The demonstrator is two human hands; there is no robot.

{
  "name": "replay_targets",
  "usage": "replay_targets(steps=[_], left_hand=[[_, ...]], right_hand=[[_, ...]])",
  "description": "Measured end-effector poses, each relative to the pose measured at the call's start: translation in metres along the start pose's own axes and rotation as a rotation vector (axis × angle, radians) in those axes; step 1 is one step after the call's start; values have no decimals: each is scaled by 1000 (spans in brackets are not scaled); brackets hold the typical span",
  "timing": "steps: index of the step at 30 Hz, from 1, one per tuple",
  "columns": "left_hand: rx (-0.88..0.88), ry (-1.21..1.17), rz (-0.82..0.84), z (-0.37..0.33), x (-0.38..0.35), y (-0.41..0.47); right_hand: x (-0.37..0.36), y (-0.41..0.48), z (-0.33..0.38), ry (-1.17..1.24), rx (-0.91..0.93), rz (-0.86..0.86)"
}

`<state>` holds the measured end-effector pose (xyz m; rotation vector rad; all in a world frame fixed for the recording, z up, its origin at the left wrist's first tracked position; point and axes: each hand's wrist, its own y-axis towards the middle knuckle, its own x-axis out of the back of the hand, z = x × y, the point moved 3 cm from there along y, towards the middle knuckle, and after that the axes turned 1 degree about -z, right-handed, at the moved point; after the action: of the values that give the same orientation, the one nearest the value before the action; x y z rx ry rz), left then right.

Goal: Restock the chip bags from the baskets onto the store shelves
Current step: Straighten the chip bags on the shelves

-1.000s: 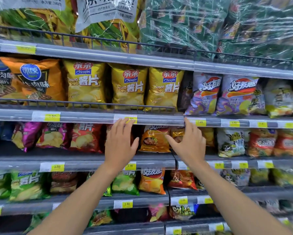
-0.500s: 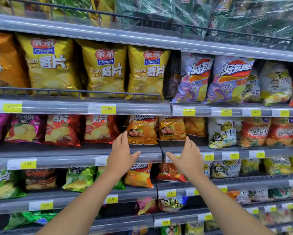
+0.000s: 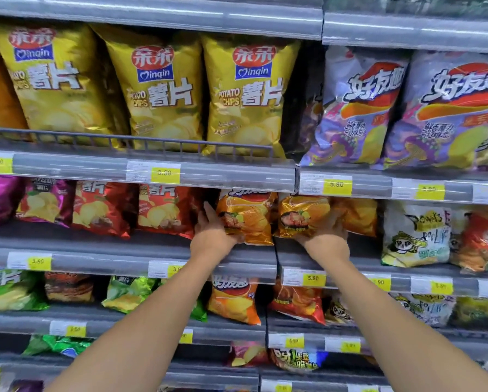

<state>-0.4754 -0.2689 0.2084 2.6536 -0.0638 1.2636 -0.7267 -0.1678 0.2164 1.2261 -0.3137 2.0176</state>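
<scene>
Two orange chip bags stand side by side on the middle shelf [image 3: 141,247]. My left hand [image 3: 213,236] holds the left orange bag [image 3: 248,219] at its lower left corner, fingers along its side and thumb under it. My right hand [image 3: 326,236] cups the right orange bag [image 3: 302,213] from below and from its right side, with the fingertips hidden behind the bag. Both bags rest on the shelf at the seam between two shelf sections. No basket is in view.
Red chip bags [image 3: 161,207] stand left of my hands, a white bag [image 3: 415,233] to the right. Large yellow bags [image 3: 248,94] and purple bags [image 3: 356,108] fill the shelf above. An orange bag [image 3: 233,298] and green bags [image 3: 127,292] sit below. Price-tag rails [image 3: 163,172] front every shelf.
Both hands have gone forward from in front of the shelf edge onto the two orange bags and closed on them. The camera has moved closer to the shelves.
</scene>
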Motion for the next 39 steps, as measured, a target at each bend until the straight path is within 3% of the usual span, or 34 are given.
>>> replay_targets(steps=[9, 21, 39], left_hand=[[96, -23, 30, -12, -14, 26], [100, -59, -29, -15, -30, 46], [74, -9, 50, -10, -13, 34]], right_hand=[[-4, 39, 1, 136, -90, 51], [-24, 61, 0, 292, -25, 36], [-20, 55, 0, 263, 18, 73]])
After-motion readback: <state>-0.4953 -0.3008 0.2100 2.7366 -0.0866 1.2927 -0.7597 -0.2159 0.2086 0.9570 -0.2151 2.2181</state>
